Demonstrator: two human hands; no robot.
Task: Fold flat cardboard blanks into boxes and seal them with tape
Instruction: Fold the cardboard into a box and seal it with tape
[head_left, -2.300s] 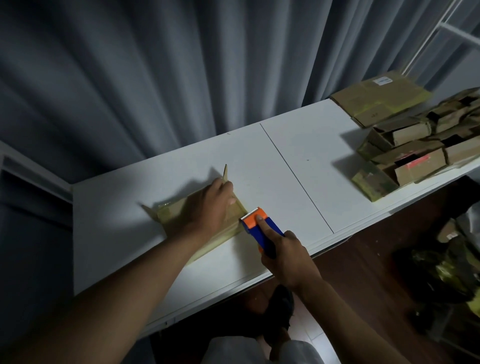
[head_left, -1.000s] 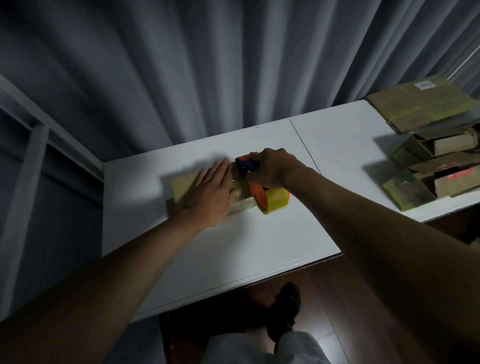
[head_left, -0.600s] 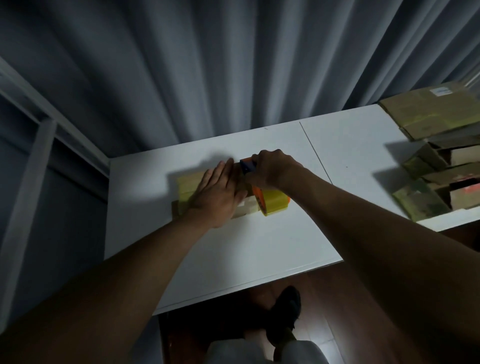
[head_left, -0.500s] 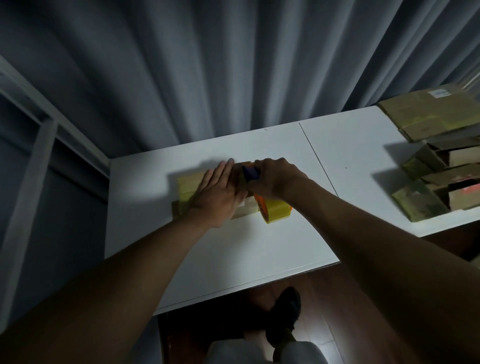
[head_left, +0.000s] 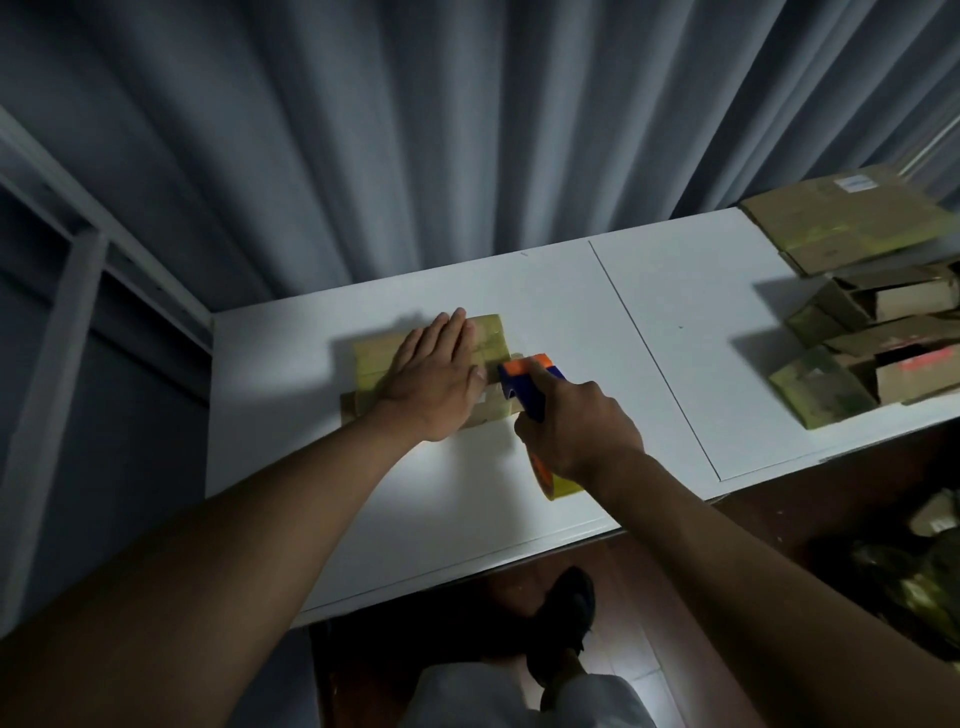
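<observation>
While your left hand presses flat on the box, your right hand grips the tape dispenser; folded boxes crowd the table's right edge.

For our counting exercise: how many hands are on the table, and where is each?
2. The left hand presses flat on the box; the right hand grips the tape gun at the box's right end. None seem hidden.

The white table bears a cardboard box and, well apart, stacked boxes.
</observation>
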